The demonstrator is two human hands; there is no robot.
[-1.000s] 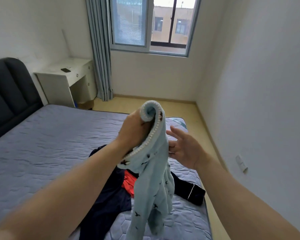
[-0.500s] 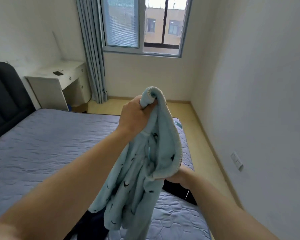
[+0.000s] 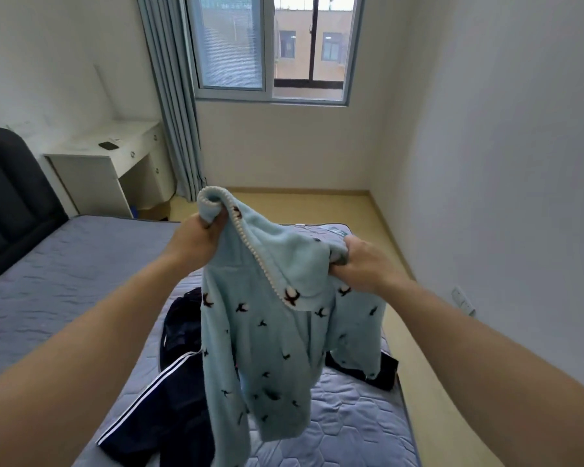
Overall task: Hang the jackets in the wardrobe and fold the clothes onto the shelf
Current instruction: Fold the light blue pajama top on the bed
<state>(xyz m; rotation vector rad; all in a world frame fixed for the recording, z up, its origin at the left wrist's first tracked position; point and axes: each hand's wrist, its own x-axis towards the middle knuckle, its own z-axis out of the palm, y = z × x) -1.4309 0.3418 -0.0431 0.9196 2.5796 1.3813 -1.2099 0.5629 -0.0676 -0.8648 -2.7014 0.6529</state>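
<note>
Your left hand [image 3: 196, 239] and right hand [image 3: 358, 264] each clamp the pale blue bird-print fleece hoodie [image 3: 277, 342], hood up, long axis vertical, hanging over the grey quilted bed [image 3: 64, 278]. Dark clothes [image 3: 179, 392] lie beneath.

You are looking across a bed [image 3: 64, 291] with a grey quilted mattress; take it as your landmark. At its head, on the left, stands a dark padded headboard [image 3: 11, 197]. Beyond the bed's far left corner sits a white desk [image 3: 115, 163] with a small dark object [image 3: 108, 145] on top. Grey-blue curtains [image 3: 172, 96] hang past the desk, beside a window [image 3: 270, 48]. A wall socket [image 3: 463, 301] lies right of the bed.
</note>
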